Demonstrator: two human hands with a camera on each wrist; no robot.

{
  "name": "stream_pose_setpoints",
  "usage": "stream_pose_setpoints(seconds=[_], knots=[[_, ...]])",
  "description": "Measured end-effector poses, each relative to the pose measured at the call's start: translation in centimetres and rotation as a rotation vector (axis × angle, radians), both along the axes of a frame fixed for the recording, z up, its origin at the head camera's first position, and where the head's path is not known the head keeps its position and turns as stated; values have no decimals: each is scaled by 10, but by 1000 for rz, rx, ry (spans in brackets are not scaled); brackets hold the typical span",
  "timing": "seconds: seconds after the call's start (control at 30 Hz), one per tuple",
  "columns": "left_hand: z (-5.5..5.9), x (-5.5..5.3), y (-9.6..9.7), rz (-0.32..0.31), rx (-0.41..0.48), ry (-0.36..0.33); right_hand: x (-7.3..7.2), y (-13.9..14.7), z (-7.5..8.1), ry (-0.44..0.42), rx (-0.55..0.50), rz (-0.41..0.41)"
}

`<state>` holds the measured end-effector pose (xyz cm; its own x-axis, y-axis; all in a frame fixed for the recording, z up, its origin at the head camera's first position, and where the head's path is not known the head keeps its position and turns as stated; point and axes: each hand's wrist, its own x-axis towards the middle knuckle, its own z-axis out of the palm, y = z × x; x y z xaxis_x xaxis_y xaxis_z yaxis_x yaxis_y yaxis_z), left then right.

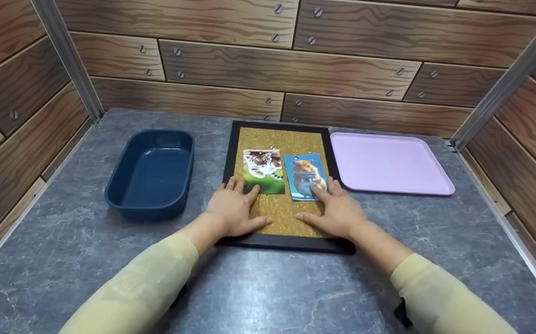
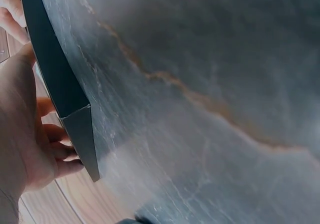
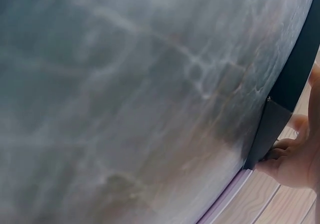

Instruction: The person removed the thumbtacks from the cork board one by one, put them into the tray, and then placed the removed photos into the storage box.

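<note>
A black-framed cork board (image 1: 286,213) lies flat on the table. Side by side on the cork are a tiger cub picture (image 1: 264,169) with a green lower part and a blue hamster picture (image 1: 306,170). Small pale spots show at the tops of both pictures; their kind is too small to tell. My left hand (image 1: 232,208) rests spread over the board's left side, its index fingertip at the tiger picture's lower corner. Mirroring it, my right hand (image 1: 341,211) lies on the right side, index finger on the hamster picture. Both wrist views show fingers along the frame's outer edge.
A deep dark-blue tray (image 1: 149,211) stands left of the board. To the right, a shallow lilac tray (image 1: 390,162) sits against the frame. Wood-patterned walls (image 1: 230,65) enclose the grey marbled table (image 1: 268,287) at the back and sides.
</note>
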<state>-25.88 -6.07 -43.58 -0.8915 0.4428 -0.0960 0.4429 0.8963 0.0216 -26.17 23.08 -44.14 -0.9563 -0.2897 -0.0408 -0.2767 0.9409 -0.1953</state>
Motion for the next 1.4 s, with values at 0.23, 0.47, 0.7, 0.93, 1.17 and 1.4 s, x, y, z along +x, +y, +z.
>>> stream_pose_setpoints(seconds=[0.23,0.47,0.7,0.93,1.17,1.4], knots=[[0,6,-1,-13,7,18,7,0,0,3,-13,0],[-3,14,-1,-16,13,26,13,-1,0,-7,-13,0],[-3,21,-1,-21,7,26,21,-1,1,-18,-7,-4],[-3,27,-2,-21,2,38,26,-2,1,-11,-4,-1],[-3,34,-2,-25,0,32,31,-3,1,-10,3,5],[-4,39,-2,-29,1,52,36,-2,2,-4,4,16]])
